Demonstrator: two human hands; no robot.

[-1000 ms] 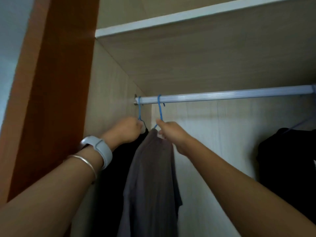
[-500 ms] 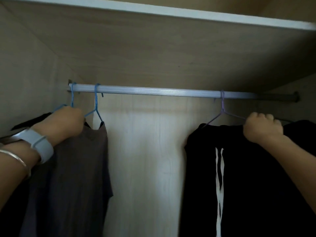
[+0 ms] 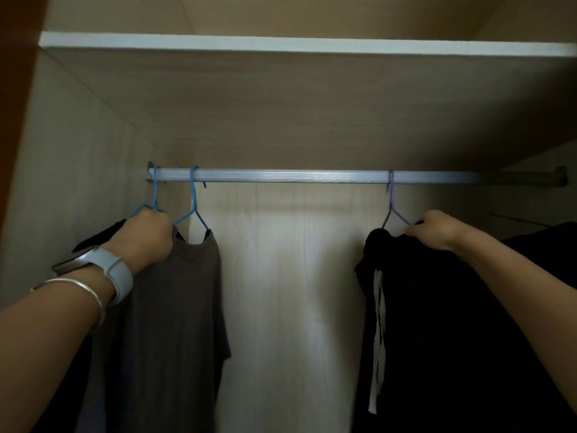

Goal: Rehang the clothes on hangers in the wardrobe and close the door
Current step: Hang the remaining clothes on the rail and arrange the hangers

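Observation:
A silver rail (image 3: 296, 176) runs across the wardrobe. Two blue hangers hang at its left end. The leftmost blue hanger (image 3: 155, 195) carries a black garment (image 3: 100, 234), and my left hand (image 3: 146, 239) grips its shoulder. The second blue hanger (image 3: 195, 201) carries a brown-grey T-shirt (image 3: 181, 307). Toward the right, a purple hanger (image 3: 392, 204) holds a black garment with white drawstrings (image 3: 421, 323). My right hand (image 3: 437, 229) grips that hanger's right arm at the garment's top.
The wardrobe's shelf (image 3: 296, 45) sits above the rail. A side panel (image 3: 71, 170) stands at the left, with an orange-brown door edge (image 3: 15, 73) beyond it. More dark clothing (image 3: 549, 242) hangs at the far right. The pale back wall (image 3: 287, 292) shows between the garments.
My right hand left the brown-grey T-shirt's hanger and moved right to the purple hanger with the black garment. The view has shifted right and up. My left hand stays on the leftmost hanger.

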